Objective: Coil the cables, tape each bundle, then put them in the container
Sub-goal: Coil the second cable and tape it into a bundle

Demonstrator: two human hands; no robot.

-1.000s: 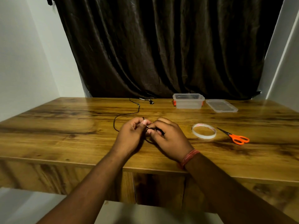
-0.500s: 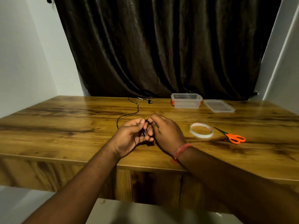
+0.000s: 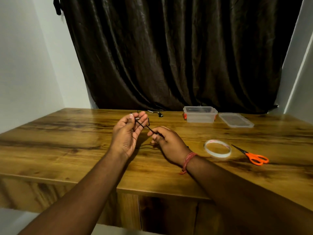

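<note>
Head view: the left hand (image 3: 126, 133) is raised palm-up above the table (image 3: 67, 141), its fingers (image 3: 144, 118) loosely curled, thumb pinching the black cable (image 3: 144, 125) near its metal plug. The right hand (image 3: 166, 141) pinches the same cable lower down between thumb and forefinger, the strand stretched taut between both. Right of the hands lie a tape roll (image 3: 217, 148) and orange scissors (image 3: 252, 156), apart from each other. The clear container (image 3: 199, 114) stands open near the far edge, its lid (image 3: 235, 119) just beside it. Bare wood spreads left of the hands.
</note>
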